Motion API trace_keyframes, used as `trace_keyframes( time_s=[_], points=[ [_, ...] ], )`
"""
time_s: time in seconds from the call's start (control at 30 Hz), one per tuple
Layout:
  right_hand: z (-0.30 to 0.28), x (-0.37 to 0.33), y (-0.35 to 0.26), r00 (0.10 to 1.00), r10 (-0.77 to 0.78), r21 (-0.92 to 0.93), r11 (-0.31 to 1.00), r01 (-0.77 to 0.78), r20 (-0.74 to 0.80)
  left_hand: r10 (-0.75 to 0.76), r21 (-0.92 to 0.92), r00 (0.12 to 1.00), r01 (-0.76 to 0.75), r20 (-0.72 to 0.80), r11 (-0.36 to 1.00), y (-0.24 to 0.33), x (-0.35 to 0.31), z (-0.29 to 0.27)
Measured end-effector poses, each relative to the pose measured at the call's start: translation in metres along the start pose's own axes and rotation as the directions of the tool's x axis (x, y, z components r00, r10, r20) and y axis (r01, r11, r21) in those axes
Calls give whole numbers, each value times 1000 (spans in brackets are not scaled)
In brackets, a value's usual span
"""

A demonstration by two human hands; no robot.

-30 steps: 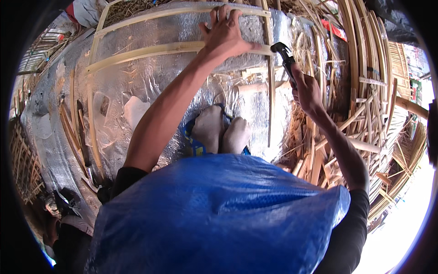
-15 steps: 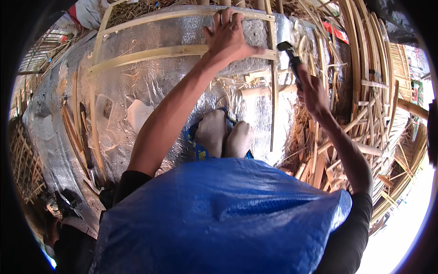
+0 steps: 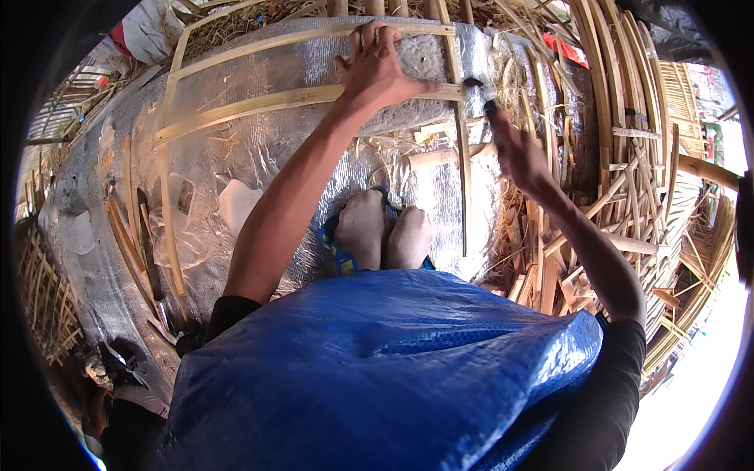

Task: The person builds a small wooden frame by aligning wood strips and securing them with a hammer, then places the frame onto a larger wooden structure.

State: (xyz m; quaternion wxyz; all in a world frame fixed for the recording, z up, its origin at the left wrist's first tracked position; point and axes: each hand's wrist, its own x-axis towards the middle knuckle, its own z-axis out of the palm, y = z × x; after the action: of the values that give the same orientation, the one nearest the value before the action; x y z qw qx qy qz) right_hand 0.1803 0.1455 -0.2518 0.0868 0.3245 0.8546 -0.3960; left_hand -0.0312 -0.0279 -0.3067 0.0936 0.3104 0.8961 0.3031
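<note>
A frame of pale bamboo slats (image 3: 259,104) lies across the silvery foil sheeting in front of me. My left hand (image 3: 373,71) reaches over it, fingers spread and bent over the far slat (image 3: 275,49), thumb stretched along the nearer one. In my right hand (image 3: 520,157) is a black hammer (image 3: 490,107), gripped by its handle. Its head is at the right end of the nearer slat, beside the crossing with the right upright slat (image 3: 463,173); I cannot tell whether it touches. Any nail there is too small to see.
Bundled long bamboo strips (image 3: 620,102) stand at the right, above a heap of loose split pieces (image 3: 550,275). More strips (image 3: 129,228) lie on the foil sheeting (image 3: 86,275) at the left. A blue plastic sheet (image 3: 377,369) covers my lap; my knees (image 3: 385,231) show beyond it.
The hammer head has come down and left to the slat joint, with my right hand following. The frame and my left hand have shifted slightly left in view.
</note>
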Motion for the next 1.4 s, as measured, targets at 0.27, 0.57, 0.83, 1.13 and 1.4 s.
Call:
trace_keyframes(
  time_s=[0.27,0.57,0.83,1.13,1.4],
  points=[
    [-45,1,-60,993,79,182,979,-93,83,186,-15,975,-189,-121,982,-31,-16,-17],
    [19,-26,-33,976,184,75,978,-194,120,-542,253,656,729,-525,637,-168,-113,-155],
    [31,-18,-53,972,190,412,881,-231,138,-843,-240,531,810,-87,535,-256,-157,-167],
    [37,-19,-24,986,167,356,923,-146,-28,-746,-55,525,802,-410,595,-225,-153,-163],
    [-9,30,-1,934,-8,152,986,67,-357,-720,-588,596,457,-355,667,-184,-137,-174]
  ],
)
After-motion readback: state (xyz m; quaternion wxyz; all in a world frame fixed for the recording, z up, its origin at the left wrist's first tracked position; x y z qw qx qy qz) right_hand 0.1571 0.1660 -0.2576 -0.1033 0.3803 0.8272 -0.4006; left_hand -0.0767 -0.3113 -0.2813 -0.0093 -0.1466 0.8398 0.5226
